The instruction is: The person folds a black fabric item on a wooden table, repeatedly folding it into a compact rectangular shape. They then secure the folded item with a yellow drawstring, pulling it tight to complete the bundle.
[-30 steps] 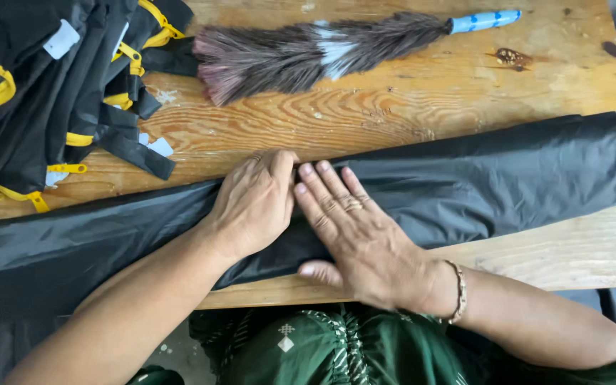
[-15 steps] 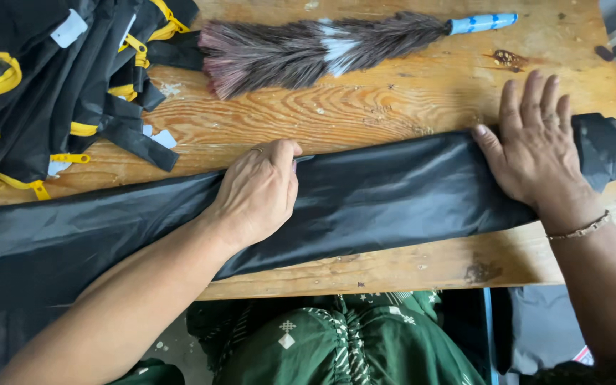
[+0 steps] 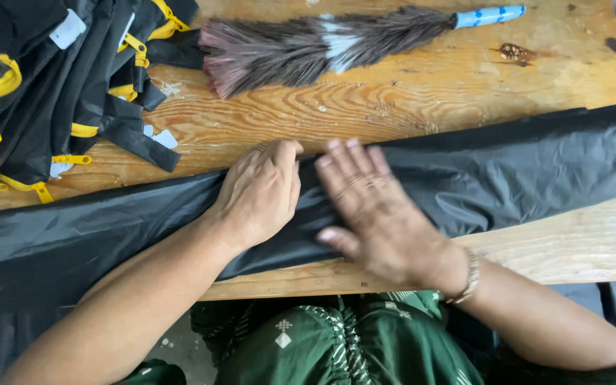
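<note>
Worn wooden plank table (image 3: 422, 107): long black shiny fabric strip (image 3: 536, 171) lies across it.
Left hand (image 3: 258, 192) pins it, fingers curled; right hand (image 3: 379, 214) flat, fingers spread, pressing fabric smooth.

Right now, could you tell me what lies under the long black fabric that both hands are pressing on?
The black fabric lies across the wooden table, whose boards show above and below it. The left hand and right hand press on top. Whatever is beneath or inside the fabric is covered.
</note>
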